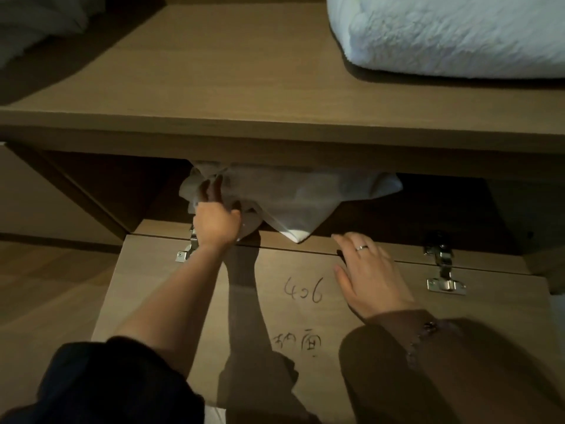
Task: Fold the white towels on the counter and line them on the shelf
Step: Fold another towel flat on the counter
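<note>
A white towel (305, 194) lies loosely bunched in the dark compartment under the wooden counter (214, 87), one corner hanging down over the front edge. My left hand (215, 221) grips the towel's left end, fingers curled into the cloth. To the right, my right hand (367, 270) rests flat with straight fingers on the lowered cabinet door (183, 301), just below the hanging corner and holding nothing. A folded fluffy white towel (452, 35) sits on the counter at the top right.
The lowered door has two metal hinges (443, 270) and handwriting on it. More white cloth (33, 22) lies at the counter's far left. Wooden floor (46, 286) shows at the left.
</note>
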Demonstrator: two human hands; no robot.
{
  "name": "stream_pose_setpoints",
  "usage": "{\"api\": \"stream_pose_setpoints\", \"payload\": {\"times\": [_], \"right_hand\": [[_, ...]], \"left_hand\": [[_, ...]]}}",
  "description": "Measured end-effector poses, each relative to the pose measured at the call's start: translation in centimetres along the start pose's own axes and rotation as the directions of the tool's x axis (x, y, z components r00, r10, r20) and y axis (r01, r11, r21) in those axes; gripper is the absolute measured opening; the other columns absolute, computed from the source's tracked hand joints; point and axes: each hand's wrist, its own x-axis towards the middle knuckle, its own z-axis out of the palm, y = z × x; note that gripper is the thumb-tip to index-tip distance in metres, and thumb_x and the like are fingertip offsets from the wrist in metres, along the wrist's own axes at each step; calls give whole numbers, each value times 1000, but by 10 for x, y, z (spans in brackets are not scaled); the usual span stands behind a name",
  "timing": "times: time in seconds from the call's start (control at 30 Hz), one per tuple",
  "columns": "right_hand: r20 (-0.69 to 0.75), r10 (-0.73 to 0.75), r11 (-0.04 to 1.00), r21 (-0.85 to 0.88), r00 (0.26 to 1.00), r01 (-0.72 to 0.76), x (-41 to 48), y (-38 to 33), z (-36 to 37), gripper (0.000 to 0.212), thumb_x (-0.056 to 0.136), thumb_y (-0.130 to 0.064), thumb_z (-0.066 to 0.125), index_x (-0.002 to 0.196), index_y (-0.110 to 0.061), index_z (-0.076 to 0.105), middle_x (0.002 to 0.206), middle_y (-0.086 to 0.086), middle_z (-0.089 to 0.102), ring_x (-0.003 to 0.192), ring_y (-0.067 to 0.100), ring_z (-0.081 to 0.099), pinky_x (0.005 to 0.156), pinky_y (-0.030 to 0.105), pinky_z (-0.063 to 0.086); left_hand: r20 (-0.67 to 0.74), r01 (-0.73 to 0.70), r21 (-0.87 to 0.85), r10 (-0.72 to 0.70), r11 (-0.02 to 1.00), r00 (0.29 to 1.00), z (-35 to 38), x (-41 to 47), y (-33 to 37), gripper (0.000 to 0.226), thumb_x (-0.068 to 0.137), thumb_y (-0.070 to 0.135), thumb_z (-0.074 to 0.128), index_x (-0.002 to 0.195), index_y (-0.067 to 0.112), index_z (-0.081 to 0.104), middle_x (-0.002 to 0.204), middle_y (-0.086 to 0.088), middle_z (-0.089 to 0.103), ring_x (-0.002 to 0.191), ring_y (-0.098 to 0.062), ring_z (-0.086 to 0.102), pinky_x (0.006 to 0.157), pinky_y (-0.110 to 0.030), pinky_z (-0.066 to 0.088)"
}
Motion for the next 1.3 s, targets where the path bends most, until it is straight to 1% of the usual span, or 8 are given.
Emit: {"api": "stream_pose_setpoints", "payload": {"times": [0.17, 0.27, 0.4, 0.57, 0.73, 0.83, 0.97, 1.3], "right_hand": [[-67, -67, 993, -98, 995, 60, -13, -8, -1, 52, 64, -32, 80, 110, -14, 65, 97, 0, 67, 86, 13, 67, 74, 26, 55], [-109, -121, 985, -137, 987, 106, -11, -5, -7, 53, 70, -32, 77, 117, -14, 62, 106, 0, 65, 97, 15, 65, 83, 28, 52], [-48, -67, 998, -11, 997, 66, -10, -10, -11, 52, 95, -31, 46, 144, -15, 33, 140, 1, 42, 131, 17, 39, 108, 29, 29], [-51, -141, 985, -107, 989, 135, -10, -21, 1, 58, 65, -36, 80, 117, -16, 63, 104, -2, 66, 94, 13, 66, 82, 26, 53], [16, -116, 993, -3, 993, 116, -14, -25, 0, 55, 92, -30, 54, 143, -16, 37, 136, 1, 47, 127, 18, 45, 106, 31, 33], [7, -140, 988, -70, 990, 141, -16, -18, 5, 60, 66, -33, 80, 120, -16, 60, 110, 0, 64, 100, 15, 65, 86, 28, 51], [-33, -136, 984, -117, 990, 132, -16, -15, 9, 58, 57, -36, 83, 110, -17, 66, 99, -2, 68, 88, 11, 67, 74, 24, 54], [-16, -158, 982, -110, 987, 156, -17, -22, 14, 62, 54, -34, 83, 111, -17, 64, 101, -2, 66, 89, 12, 67, 74, 25, 55]], "left_hand": [[132, -26, -111, 41, 994, 990, 1, 13, 7, 69, 91, 13, 57, 149, 17, 21, 151, -11, 28, 127, -29, 43, 94, -31, 40], [122, 11, -143, 7, 990, 992, 7, 4, 5, 69, 88, 6, 57, 148, 9, 22, 148, -17, 30, 117, -33, 50, 91, -33, 43], [120, 135, -194, -113, 972, 986, 6, 1, 9, 52, 89, 5, 54, 134, -11, 33, 127, -28, 51, 114, -40, 52, 93, -36, 44], [163, 58, -122, -38, 991, 986, 10, -3, 10, 40, 86, 12, 55, 121, -7, 50, 120, -29, 55, 110, -40, 53, 93, -43, 47], [267, 52, -244, 16, 968, 964, 24, -1, 6, 61, 83, 11, 58, 139, 12, 34, 131, -19, 48, 106, -35, 57, 89, -46, 51], [292, 32, -138, 10, 990, 956, 28, -15, 1, 32, 86, 15, 57, 116, 2, 54, 114, -16, 58, 105, -33, 57, 91, -43, 48], [212, -177, -83, 191, 981, 959, 46, -78, -20, 30, 88, 15, 57, 117, 9, 56, 119, -9, 49, 104, -28, 54, 92, -38, 43], [168, -4, -238, 45, 971, 985, 46, -88, -8, 14, 86, 10, 60, 88, 4, 73, 95, -12, 70, 92, -27, 64, 81, -26, 44]]}}
